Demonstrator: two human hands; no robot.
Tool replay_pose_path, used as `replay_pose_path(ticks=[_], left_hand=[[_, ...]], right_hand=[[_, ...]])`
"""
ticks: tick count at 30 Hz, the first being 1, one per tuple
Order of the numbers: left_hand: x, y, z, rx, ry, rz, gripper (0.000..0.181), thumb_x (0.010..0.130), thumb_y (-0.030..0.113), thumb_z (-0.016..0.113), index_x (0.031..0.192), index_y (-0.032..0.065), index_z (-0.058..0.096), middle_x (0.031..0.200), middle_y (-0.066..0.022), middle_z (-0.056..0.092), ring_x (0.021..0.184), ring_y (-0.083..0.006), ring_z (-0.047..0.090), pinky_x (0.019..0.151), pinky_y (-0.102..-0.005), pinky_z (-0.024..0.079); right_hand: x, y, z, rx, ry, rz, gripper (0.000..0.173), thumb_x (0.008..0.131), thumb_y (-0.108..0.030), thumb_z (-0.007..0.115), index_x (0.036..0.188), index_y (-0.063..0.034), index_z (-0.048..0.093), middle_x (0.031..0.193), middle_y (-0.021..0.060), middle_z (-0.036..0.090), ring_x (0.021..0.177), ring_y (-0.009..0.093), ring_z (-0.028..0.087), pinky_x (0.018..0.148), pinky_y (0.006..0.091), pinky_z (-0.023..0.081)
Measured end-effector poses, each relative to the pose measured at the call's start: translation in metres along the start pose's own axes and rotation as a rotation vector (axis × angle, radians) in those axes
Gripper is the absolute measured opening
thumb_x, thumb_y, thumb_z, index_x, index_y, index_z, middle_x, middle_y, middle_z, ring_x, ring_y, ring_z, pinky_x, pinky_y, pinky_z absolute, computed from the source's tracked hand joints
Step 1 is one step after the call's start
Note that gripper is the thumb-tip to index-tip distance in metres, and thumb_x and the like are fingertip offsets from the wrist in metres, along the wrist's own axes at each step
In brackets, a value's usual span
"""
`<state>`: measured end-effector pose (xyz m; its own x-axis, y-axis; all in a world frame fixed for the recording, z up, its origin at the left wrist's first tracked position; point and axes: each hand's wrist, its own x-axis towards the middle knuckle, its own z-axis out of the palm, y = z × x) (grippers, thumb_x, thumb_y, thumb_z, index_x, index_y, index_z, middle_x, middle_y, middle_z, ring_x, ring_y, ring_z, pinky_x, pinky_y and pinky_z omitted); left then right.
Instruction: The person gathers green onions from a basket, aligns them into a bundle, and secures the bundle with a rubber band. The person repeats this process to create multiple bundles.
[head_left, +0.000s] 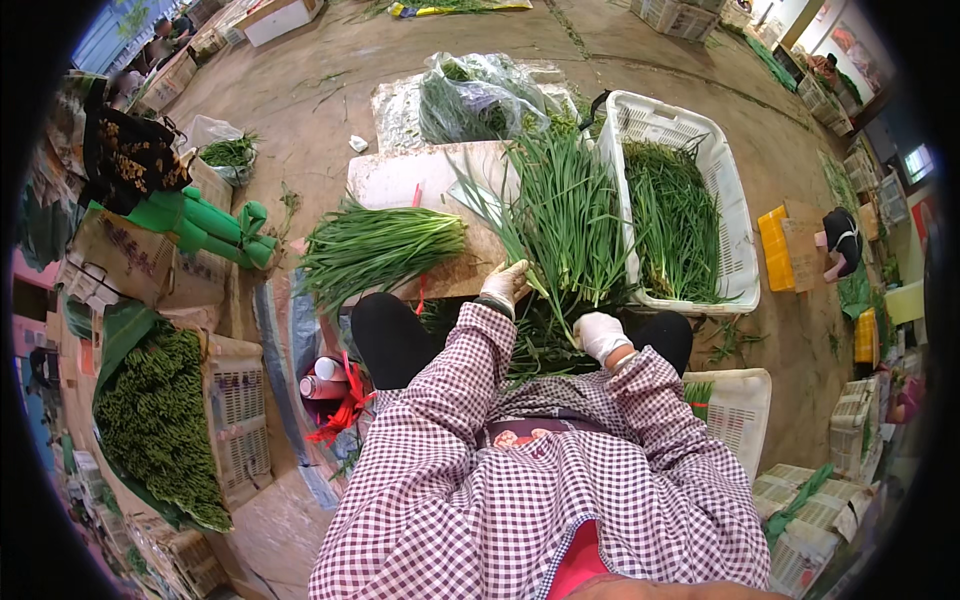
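My left hand (507, 285), in a pale glove, holds a few green chive stalks (538, 283) near their pale lower ends. The gloved right hand (600, 336) is closed at the bottom tip of these stalks, lower and to the right. Just beyond both hands, a large loose pile of chives (574, 217) leans on the board (431, 169), leaves pointing away from me. On the board's left side lies a neater chive bundle (386, 244), its pale ends facing right. Loose green leaves (551, 345) hang between my knees, partly hidden by my arms.
A white plastic crate (739, 225) holding more chives stands to the right. Behind the board sits a clear plastic bag (484, 97) of greens. Red ties (341, 416) and a flask (322, 388) are by my left knee. Farther left stands a crate (238, 412) packed with green stems.
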<state>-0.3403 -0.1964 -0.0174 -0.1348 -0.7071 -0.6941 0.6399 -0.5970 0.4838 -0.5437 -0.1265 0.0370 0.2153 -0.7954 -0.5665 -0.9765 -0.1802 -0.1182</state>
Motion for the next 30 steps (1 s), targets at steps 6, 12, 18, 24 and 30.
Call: replay_pose_path(ticks=[6, 12, 18, 24, 30], left_hand=[[0.0, -0.01, -0.006, 0.065, 0.017, -0.044, 0.019, 0.093, 0.02, 0.06, 0.11, 0.0132, 0.058, 0.108, -0.002, 0.063, 0.103, -0.0188, 0.057, 0.09, -0.0361, 0.044], [-0.002, -0.015, -0.017, -0.037, 0.038, -0.053, 0.021, 0.096, 0.025, 0.052, 0.109, 0.0101, 0.058, 0.116, -0.0084, 0.058, 0.103, -0.0246, 0.056, 0.094, -0.0408, 0.044], [-0.007, -0.025, -0.024, 0.074, -0.032, -0.003, 0.017, 0.095, 0.022, 0.054, 0.105, 0.0099, 0.062, 0.09, -0.0025, 0.062, 0.077, -0.0165, 0.059, 0.072, -0.0325, 0.05], [0.004, -0.043, -0.028, 0.04, -0.063, 0.122, 0.015, 0.089, 0.006, 0.061, 0.104, 0.0045, 0.064, 0.076, -0.0018, 0.063, 0.056, -0.01, 0.053, 0.05, -0.0233, 0.043], [-0.035, -0.041, -0.015, 0.086, 0.13, 0.262, 0.01, 0.092, 0.012, 0.062, 0.097, 0.0068, 0.069, 0.087, -0.002, 0.068, 0.067, -0.0096, 0.059, 0.061, -0.0247, 0.047]], right_hand=[[-0.016, -0.015, -0.025, 0.523, 0.405, 0.008, 0.021, 0.082, -0.013, 0.052, 0.094, -0.0096, 0.068, 0.093, 0.0143, 0.068, 0.089, 0.033, 0.064, 0.08, 0.0406, 0.05], [0.007, -0.016, 0.002, 0.595, 0.263, 0.072, 0.023, 0.083, -0.032, 0.066, 0.092, -0.011, 0.069, 0.087, 0.0136, 0.068, 0.084, 0.033, 0.065, 0.075, 0.0403, 0.051], [0.025, -0.044, 0.007, 0.811, 0.677, -0.165, 0.027, 0.089, -0.026, 0.062, 0.094, -0.0005, 0.066, 0.083, 0.0114, 0.064, 0.072, 0.024, 0.061, 0.068, 0.0339, 0.048], [0.071, -0.037, 0.008, 1.19, 0.246, -0.009, 0.032, 0.09, -0.03, 0.064, 0.099, 0.0006, 0.069, 0.081, 0.0049, 0.067, 0.069, 0.013, 0.057, 0.062, 0.028, 0.045], [0.069, -0.037, -0.012, 1.306, 0.117, 0.03, 0.032, 0.09, -0.022, 0.064, 0.112, 0.0017, 0.062, 0.088, 0.0048, 0.066, 0.067, 0.011, 0.054, 0.061, 0.0255, 0.044]])
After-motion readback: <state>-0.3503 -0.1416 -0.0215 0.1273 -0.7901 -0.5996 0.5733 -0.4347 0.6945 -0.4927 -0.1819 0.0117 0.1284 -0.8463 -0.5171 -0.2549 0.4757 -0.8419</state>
